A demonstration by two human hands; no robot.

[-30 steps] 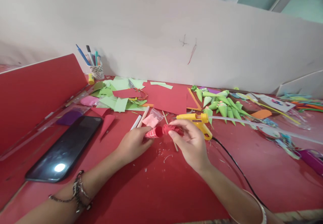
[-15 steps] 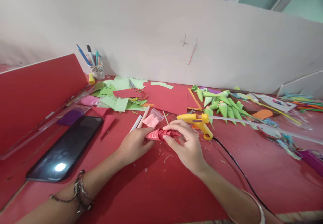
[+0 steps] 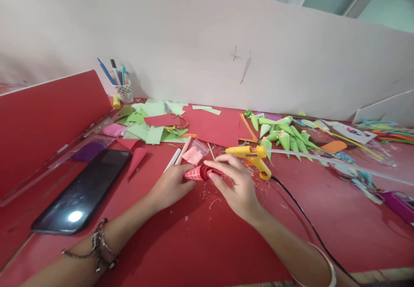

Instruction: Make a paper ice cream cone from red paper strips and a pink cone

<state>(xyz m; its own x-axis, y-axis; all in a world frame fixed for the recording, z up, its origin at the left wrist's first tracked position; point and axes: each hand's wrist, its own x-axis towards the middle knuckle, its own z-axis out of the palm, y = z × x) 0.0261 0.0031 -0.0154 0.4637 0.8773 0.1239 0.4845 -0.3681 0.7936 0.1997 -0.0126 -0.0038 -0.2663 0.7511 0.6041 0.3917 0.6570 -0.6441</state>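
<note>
A red paper cone with white grid lines on its outside is held between both hands above the red table. My left hand is closed around its narrow left end. At the wide, rolled right end, my right hand pinches the paper between thumb and fingers. Just behind the cone lie a small bag of pink material and pale sticks. A yellow glue gun rests close to my right fingers, a long clear glue stick coming out of its back.
A black phone and a folded red paper cone lie left. Green paper scraps, scissors and red paper sheets are behind. Several green paper cones sit right. A black cord crosses the right side. A pen cup stands at the back.
The right end of the red paper cone is rolled tighter, and my right fingers have shifted slightly left with it. My left hand keeps its hold.
</note>
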